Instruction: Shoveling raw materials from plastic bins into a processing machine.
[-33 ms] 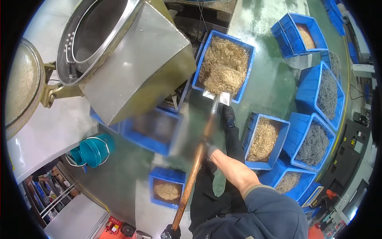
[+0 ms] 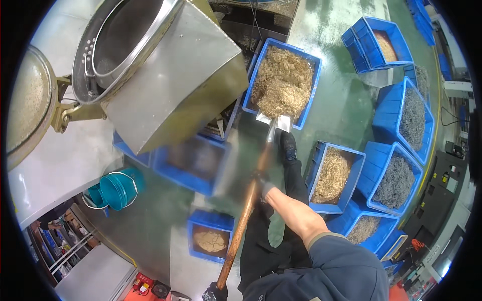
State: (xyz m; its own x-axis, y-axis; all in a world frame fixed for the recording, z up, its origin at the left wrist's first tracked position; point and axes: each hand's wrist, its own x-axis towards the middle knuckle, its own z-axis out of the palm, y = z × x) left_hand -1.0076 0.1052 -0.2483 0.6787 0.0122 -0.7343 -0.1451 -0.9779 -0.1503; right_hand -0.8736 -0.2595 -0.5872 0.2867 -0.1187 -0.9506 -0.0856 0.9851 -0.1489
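Observation:
I hold a shovel [image 2: 244, 215] with a long wooden handle. My right hand [image 2: 261, 184], in a dark glove, is closed around the middle of the handle. My left hand [image 2: 215, 292], also in a dark glove, grips the handle's end at the lower edge. The shovel's metal blade lies at the near edge of a blue bin [image 2: 317, 85], under a heap of golden-brown shavings [image 2: 283, 98]. More of the same shavings fill the bin behind it. Most of the blade is hidden by the heap.
A big tilted metal drum machine [image 2: 170, 75] stands at the left. Several blue bins with grey shavings [image 2: 394, 180] or golden shavings [image 2: 331, 173] line the right. Teal buckets [image 2: 119, 190] and a small blue bin [image 2: 211, 223] stand lower left. My foot [image 2: 288, 145] is near the blade.

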